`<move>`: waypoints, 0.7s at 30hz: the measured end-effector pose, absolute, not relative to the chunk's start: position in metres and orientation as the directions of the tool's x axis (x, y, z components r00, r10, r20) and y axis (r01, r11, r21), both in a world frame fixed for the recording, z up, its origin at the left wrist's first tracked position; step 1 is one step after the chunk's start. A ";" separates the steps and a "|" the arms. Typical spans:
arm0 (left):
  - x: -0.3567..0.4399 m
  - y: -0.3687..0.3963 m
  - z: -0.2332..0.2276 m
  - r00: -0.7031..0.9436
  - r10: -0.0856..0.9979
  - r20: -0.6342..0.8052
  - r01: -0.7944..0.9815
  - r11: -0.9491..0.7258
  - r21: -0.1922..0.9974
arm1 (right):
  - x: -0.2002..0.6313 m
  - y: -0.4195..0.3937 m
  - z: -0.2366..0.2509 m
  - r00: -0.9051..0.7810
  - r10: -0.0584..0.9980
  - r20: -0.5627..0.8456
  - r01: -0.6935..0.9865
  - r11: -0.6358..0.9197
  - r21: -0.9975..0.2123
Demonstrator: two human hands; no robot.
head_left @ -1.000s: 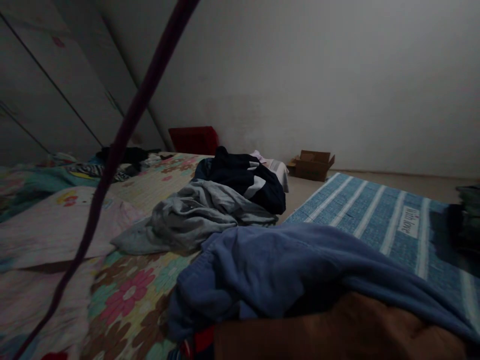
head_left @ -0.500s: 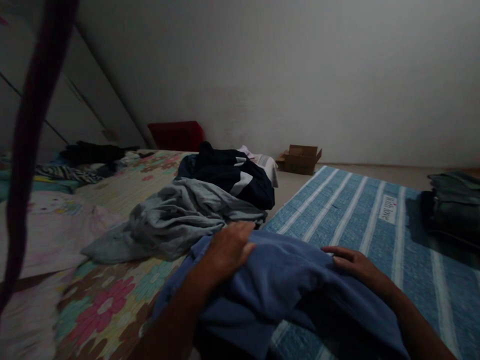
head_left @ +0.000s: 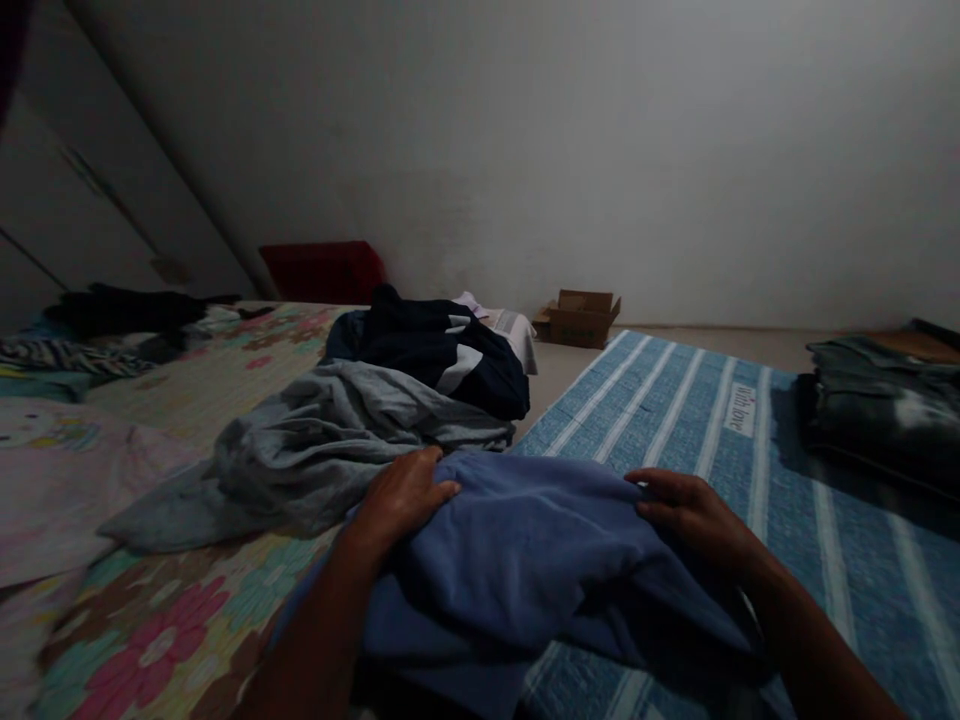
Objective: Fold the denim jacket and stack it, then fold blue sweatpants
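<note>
Head view: the softly creased blue cloth (head_left: 517,540) lies across floral bedding (head_left: 161,645) and a striped cover (head_left: 667,400). Left hand (head_left: 409,492), loosely curved, touches its left edge; right hand (head_left: 694,515), half-curled, its right. Whether the 2 grip is unclear. Shadow obscures its lower folds.

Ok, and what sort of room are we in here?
Most likely a bedroom in a home. The flowered cover looks like bedding, loose clothes such as the blue garment and the gray garment lie about, and a stack of folded clothes sits on the right.
</note>
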State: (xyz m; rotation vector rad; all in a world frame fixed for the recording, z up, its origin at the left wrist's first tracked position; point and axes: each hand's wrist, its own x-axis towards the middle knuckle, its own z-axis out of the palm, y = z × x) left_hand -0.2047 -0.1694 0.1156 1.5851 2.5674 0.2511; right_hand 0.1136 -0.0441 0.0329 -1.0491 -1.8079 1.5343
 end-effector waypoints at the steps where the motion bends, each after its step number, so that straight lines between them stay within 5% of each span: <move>1: -0.202 -0.168 0.119 -0.438 0.899 -0.001 0.886 0.433 0.167 | 0.115 -0.042 0.035 -0.508 0.860 -0.034 0.220 0.091 -0.971; 4: -0.183 -0.165 0.133 -0.448 0.883 0.137 0.885 0.417 0.207 | 0.117 -0.036 0.036 -0.364 0.926 0.099 0.274 0.208 -0.939; 7: -0.150 -0.161 0.144 -0.457 0.832 0.315 0.846 0.298 0.442 | 0.114 -0.042 0.040 -0.205 0.953 0.224 0.422 0.293 -0.858; 10: -0.104 -0.154 0.145 -0.387 0.857 0.340 0.713 0.045 0.700 | 0.109 -0.064 0.055 -0.173 0.934 0.312 0.442 0.357 -0.823; 15: -0.025 -0.145 0.128 -0.158 0.946 0.284 0.499 -0.172 0.849 | 0.113 -0.098 0.082 -0.431 0.886 0.174 0.076 0.227 -0.971; 18: 0.008 -0.143 0.113 -0.051 0.965 0.258 0.510 -0.197 0.837 | 0.130 -0.101 0.080 -0.342 0.929 0.141 -0.018 0.143 -0.990; 21: 0.026 -0.143 0.100 0.091 0.981 0.173 0.512 -0.195 0.836 | 0.148 -0.099 0.069 -0.291 0.956 -0.039 -0.046 -0.055 -0.997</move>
